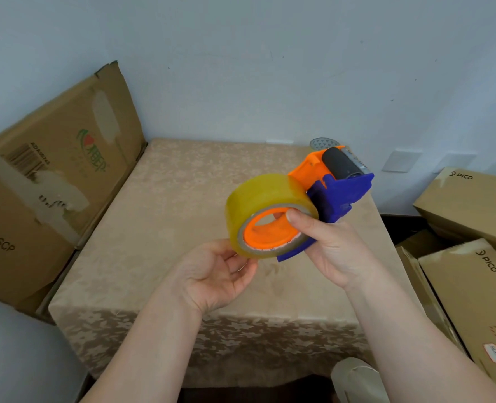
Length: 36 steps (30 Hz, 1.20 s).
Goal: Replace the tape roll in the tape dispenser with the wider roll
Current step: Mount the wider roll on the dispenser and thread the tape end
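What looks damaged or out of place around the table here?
The big cardboard box leaning at the table's left has torn label patches. The tape roll sits squarely on the tape dispenser; nothing there looks askew.

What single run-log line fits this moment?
yellowish clear tape roll: on orange-and-blue plastic tape dispenser | right hand: gripping dispenser | left hand: fingers touching roll

I hold the orange-and-blue plastic tape dispenser above the beige patterned cloth-covered table. The wide yellowish clear tape roll sits on its hub. My right hand is behind and right of the roll; my left hand is under the roll's left edge. A large brown cardboard box stands left of the table, two brown cardboard cartons right.
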### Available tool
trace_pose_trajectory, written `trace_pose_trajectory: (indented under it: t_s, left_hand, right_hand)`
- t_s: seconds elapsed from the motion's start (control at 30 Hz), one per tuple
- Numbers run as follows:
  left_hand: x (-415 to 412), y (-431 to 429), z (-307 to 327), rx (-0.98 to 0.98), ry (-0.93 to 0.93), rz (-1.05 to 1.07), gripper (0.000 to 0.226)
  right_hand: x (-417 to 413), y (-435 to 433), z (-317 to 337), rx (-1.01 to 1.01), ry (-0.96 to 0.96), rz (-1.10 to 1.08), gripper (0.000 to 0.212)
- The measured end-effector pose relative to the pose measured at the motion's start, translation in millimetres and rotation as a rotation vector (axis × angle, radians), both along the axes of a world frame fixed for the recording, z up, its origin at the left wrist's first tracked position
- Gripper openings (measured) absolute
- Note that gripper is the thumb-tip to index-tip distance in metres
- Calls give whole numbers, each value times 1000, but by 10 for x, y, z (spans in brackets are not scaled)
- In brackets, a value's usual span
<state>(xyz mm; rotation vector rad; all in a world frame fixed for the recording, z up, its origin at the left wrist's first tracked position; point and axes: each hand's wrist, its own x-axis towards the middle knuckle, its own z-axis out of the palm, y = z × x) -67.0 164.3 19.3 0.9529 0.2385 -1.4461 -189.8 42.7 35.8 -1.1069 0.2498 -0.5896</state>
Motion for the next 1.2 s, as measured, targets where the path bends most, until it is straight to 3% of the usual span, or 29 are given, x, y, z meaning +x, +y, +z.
trace_pose_trajectory:
  t_s: [0.4, 0.6, 0.93, 1.2]
  left_hand:
    - [28, -13, 8, -27, -62, -18, 30]
    - [63, -13, -12, -15, -110, 31, 6]
    - [72, 11, 0, -60, -78, 14, 23]
    - [41, -9, -28, -78, -11, 19, 24]
  right_hand:
    - [-44, -63, -40, 77, 19, -19, 62]
    - [-37, -33, -34, 65, 30, -7, 48]
    - [-44, -77, -38, 92, 47, -11, 70]
    - [-50, -65, -49, 110, -1, 11, 58]
